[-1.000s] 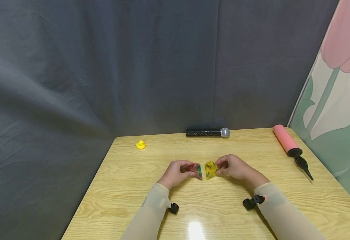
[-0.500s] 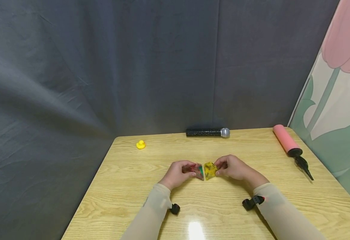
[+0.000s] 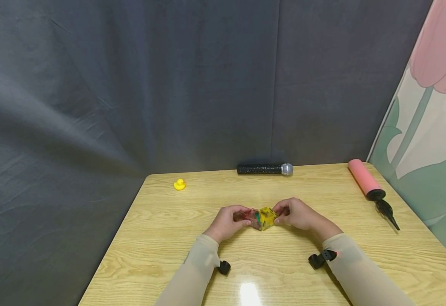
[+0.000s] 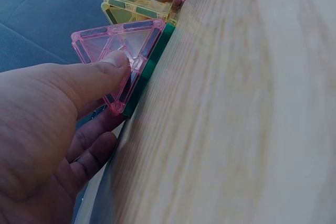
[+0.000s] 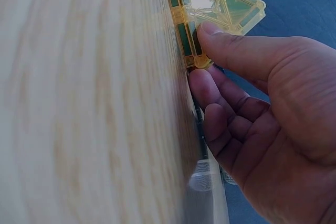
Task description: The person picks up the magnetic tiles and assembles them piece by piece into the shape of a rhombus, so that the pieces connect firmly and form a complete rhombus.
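My left hand [image 3: 226, 222] pinches a pyramid of translucent magnetic tiles. Its pink triangle tile [image 4: 107, 43] leans above a green tile [image 4: 151, 69] that lies along the tabletop. From the other side my right hand [image 3: 296, 213] pinches a yellow magnetic-tile pyramid [image 3: 267, 217], thumb on its near face in the right wrist view. Around the middle of the table the two pyramids meet side by side, with no gap showing between them in the head view. The far faces of both pyramids are hidden.
Toward the back left sits a yellow rubber duck [image 3: 179, 184]. A black microphone [image 3: 265, 169] with a silver head lies along the back edge. On the right lies a pink balloon pump [image 3: 366, 178] with a black end. A dark curtain hangs behind the wooden table [image 3: 162, 255].
The left hand has shifted slightly right with the pink-and-green pyramid, closing the gap to the yellow one. The yellow pyramid has moved a little left with the right hand.
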A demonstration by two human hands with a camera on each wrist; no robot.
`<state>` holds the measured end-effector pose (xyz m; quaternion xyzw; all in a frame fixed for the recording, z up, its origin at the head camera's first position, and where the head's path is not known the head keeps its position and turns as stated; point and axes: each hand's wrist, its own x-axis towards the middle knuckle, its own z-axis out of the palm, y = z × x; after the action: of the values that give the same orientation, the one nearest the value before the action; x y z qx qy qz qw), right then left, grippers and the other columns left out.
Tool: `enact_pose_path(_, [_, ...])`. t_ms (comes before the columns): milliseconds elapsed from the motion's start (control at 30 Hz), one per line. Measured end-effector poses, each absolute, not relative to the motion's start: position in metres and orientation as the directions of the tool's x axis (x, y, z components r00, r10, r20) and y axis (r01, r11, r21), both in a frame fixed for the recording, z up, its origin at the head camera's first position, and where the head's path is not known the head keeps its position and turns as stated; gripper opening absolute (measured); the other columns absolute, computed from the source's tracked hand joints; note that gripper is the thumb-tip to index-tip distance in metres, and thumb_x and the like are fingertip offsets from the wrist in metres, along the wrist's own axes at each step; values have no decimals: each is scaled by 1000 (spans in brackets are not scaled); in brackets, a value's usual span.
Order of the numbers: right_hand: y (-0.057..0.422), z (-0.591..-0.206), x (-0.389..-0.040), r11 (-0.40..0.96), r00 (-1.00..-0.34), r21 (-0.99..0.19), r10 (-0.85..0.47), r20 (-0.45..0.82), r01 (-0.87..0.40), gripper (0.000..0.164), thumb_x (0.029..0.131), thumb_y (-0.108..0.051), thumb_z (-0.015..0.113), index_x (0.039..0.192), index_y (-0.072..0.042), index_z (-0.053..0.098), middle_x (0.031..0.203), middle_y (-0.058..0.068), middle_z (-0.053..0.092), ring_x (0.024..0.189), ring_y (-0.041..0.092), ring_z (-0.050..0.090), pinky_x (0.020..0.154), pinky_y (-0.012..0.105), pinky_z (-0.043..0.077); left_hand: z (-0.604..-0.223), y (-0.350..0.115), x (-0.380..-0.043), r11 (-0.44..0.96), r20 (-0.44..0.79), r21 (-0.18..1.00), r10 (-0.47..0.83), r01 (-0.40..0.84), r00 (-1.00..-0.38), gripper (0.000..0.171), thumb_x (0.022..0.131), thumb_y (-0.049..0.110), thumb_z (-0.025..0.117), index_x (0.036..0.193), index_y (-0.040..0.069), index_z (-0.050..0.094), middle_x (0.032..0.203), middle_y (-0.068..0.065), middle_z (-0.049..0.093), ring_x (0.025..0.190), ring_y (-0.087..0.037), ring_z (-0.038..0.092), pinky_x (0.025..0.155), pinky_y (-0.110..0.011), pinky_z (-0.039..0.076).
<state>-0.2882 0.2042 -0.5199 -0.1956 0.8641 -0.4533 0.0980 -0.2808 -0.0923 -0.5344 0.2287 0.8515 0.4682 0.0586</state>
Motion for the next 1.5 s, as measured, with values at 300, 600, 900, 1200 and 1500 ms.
enact_pose_path(300, [205,-519,-288,513,-901,-818,-433,16,-260,27,83,1,86,107,-5,76,95,4,70,81,21,62,66,29,54,-533,-93,-279,453,107,829,447,328,-888,34,94,26,79,128,27,74,114,15,72,101,-3,69,86,-22,56])
enact_pose_path(600, [205,-519,-289,502,-895,-816,-445,41,-287,23,84,-3,87,105,-7,77,93,3,71,83,21,65,71,30,56,-536,-92,-281,440,115,835,445,329,-888,33,93,25,79,126,26,75,112,16,73,99,-3,69,85,-22,56])
enact_pose_path(900, [205,-513,-288,516,-903,-813,-430,28,-271,22,87,-2,83,106,-11,77,96,2,71,86,21,67,70,32,57,-536,-92,-280,452,123,826,439,337,-890,33,93,26,80,126,25,75,112,14,73,97,-2,69,84,-23,57])
enact_pose_path(1200, [204,-512,-286,493,-899,-818,-433,66,-297,23,89,-2,82,109,-12,77,97,2,71,85,22,66,66,31,55,-533,-92,-279,454,115,829,435,328,-893,34,93,26,80,126,24,75,111,13,74,98,-3,69,85,-23,57])
enact_pose_path(1500, [201,-509,-285,453,-890,-835,-446,90,-312,21,92,-5,80,111,-12,77,96,4,70,84,23,67,68,32,58,-534,-92,-280,476,124,808,437,347,-891,35,93,26,80,127,28,74,112,15,73,100,-2,68,87,-25,56])
